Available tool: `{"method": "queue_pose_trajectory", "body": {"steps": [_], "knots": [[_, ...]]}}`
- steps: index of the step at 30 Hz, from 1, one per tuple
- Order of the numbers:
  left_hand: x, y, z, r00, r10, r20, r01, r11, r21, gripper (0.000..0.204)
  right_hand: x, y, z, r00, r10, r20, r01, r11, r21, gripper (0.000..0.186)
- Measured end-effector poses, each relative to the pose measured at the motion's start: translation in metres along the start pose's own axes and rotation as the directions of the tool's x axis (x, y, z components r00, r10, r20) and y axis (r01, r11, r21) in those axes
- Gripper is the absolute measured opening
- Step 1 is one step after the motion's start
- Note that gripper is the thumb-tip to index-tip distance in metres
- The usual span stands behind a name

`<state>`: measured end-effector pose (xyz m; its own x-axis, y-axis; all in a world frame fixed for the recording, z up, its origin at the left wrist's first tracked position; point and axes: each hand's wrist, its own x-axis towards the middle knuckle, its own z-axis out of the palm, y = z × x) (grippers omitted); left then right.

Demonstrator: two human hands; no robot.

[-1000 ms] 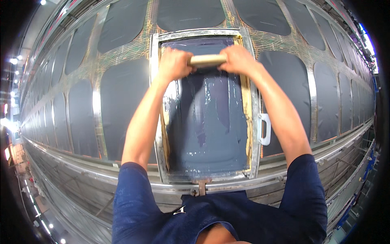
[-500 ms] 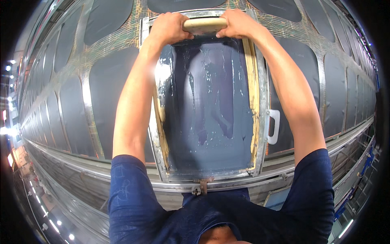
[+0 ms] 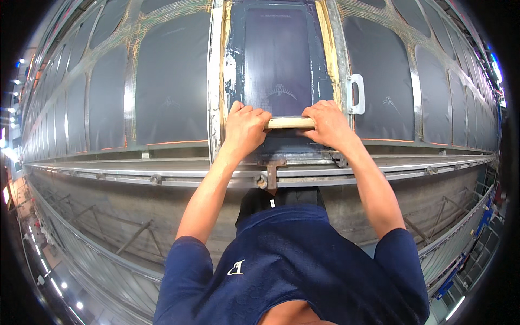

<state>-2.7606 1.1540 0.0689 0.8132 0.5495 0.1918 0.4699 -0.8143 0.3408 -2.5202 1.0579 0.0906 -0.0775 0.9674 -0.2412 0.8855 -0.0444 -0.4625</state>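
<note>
So your squeegee's wooden bar [image 3: 291,123] is sitting crossways, long axis running left to right, pretty much level, one end toward each side of the screen frame [image 3: 215,81]. It's at the end of the frame nearest you, between the two side rails. Can't really make out the blade under it, so no idea how it's tilted.

You've got both hands on it: left hand [image 3: 246,128] wrapped round the left end, right hand [image 3: 329,124] wrapped round the right, with a bare stretch of pale wood between them.

The frame itself goes the other way, long sides pointing away from you. Beyond the bar there's a dark rectangle [image 3: 278,54] on the mesh with a curved emblem at its near end, and tan strips [image 3: 327,38] down both sides. A white handle [image 3: 357,94] sticks out off the right rail.

Dark panels [image 3: 173,86] lie either side on the surface [image 3: 130,103], and a metal rail [image 3: 216,177] runs crossways in front of you.
</note>
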Motion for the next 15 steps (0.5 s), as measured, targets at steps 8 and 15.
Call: {"method": "queue_pose_trajectory", "body": {"steps": [8,15], "knots": [[-0.013,0.004,-0.001,1.0,-0.001,-0.011,0.002,0.999,0.034,0.025,0.032,0.143,-0.007,0.5,0.605,-0.62,-0.472,0.79,0.39,0.037],[-0.028,-0.007,-0.006,0.999,-0.028,-0.016,0.028,1.0,0.002,0.022,0.026,0.126,-0.032,0.562,0.647,-0.516,-0.468,0.762,0.447,0.034]]}}
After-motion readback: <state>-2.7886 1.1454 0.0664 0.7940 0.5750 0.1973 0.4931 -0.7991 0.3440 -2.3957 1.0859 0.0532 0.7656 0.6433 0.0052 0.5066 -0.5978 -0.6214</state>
